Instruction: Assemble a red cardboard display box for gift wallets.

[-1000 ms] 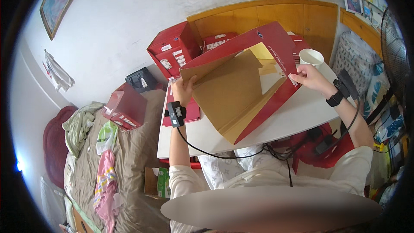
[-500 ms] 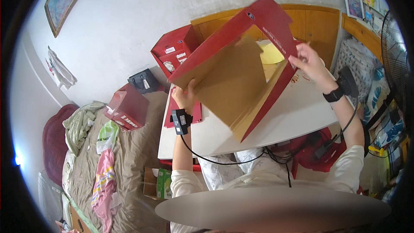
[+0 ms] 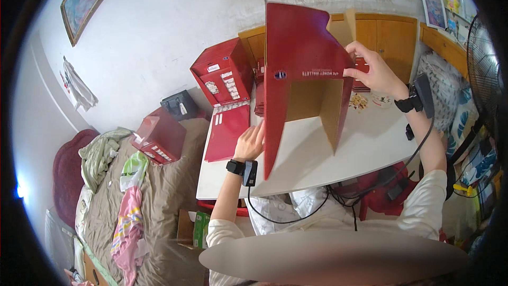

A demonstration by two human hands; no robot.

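Note:
A red cardboard box (image 3: 301, 47) with a bare brown inside (image 3: 303, 100) is held up over the white table (image 3: 307, 148), its open side turned toward me. At its upper right edge my right hand (image 3: 375, 71) is closed, with the thumb in front and the fingers behind the board. My left hand (image 3: 250, 143) is against the outer face of the left panel, low down, its fingertips partly hidden by the panel. Just beyond that hand, red flat folders (image 3: 227, 135) lie on the table.
A filled red box (image 3: 225, 71) stands at the table's back left. Small loose pieces (image 3: 359, 101) lie at the right. Another red box (image 3: 159, 135) and a black case (image 3: 179, 103) are on the bed at left. A fan (image 3: 481, 69) stands far right.
The box has turned from a tilted position to nearly upright. My left hand has shifted right and down along its side, while my right hand stays at the upper right edge.

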